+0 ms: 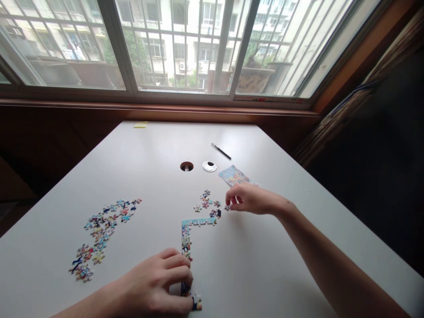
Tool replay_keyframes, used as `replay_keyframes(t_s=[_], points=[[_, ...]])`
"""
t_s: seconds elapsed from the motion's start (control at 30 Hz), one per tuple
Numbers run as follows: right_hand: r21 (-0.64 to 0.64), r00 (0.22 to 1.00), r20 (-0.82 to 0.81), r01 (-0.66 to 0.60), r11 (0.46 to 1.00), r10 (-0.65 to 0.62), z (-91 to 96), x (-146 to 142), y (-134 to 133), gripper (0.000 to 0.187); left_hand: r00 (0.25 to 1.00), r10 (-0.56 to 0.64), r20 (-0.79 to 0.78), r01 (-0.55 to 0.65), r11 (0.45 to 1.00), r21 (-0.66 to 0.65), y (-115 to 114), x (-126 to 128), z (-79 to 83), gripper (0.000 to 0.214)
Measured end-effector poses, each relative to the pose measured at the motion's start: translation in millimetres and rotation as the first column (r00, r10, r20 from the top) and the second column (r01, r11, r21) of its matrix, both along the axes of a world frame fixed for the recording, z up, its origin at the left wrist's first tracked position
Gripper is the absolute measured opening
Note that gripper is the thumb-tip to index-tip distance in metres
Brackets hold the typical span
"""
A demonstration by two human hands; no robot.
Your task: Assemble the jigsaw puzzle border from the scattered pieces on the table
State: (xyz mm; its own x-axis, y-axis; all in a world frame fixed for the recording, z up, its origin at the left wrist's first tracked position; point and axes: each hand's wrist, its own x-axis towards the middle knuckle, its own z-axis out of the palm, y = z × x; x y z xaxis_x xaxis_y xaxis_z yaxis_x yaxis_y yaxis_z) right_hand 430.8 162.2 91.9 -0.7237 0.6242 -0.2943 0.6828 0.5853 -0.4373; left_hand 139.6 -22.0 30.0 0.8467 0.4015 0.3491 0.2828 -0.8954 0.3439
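Note:
An L-shaped run of joined jigsaw puzzle border (pixel 186 238) lies on the white table, with a light blue top edge. My left hand (pixel 162 280) is curled over its lower part, fingertips and thumb on the pieces, hiding some of them. Below the thumb a corner of puzzle pieces (pixel 198 302) sticks out. My right hand (pixel 247 198) pinches a small puzzle piece (pixel 227 207) at the table surface, right of the border's top end. Several loose pieces (pixel 205 202) are scattered just left of that hand.
A larger spread of loose pieces (pixel 102 229) covers the table's left side. Beyond my right hand lie a printed picture sheet (pixel 236 175), a pen (pixel 221 151) and a silvery round cover (pixel 209 166). A cable hole (pixel 187 166) and yellow sticky notes (pixel 140 125) are farther off.

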Motion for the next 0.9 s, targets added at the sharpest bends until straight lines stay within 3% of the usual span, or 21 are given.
replay_keyframes(t_s=[0.17,0.63,0.73,0.9], points=[[0.04,0.989,-0.098,-0.108,0.993,0.112,-8.0,-11,-6,0.016,1.0,0.004,-0.007,-0.004,1.0,-0.001,-1,1,1.9,0.031],[0.082,0.984,-0.087,-0.146,0.986,0.153,-22.0,-23,-11,0.009,1.0,0.012,-0.002,-0.012,1.0,0.028,-1,1,1.9,0.016],[0.083,0.988,-0.07,-0.131,0.988,0.137,-19.5,-23,-12,0.002,1.0,0.024,-0.007,-0.023,0.999,0.044,0,2,4.0,0.01],[0.077,0.993,-0.018,-0.114,0.99,0.116,-4.9,-22,-20,0.011,1.0,0.027,0.004,-0.028,0.994,0.107,1,5,9.9,0.004]])
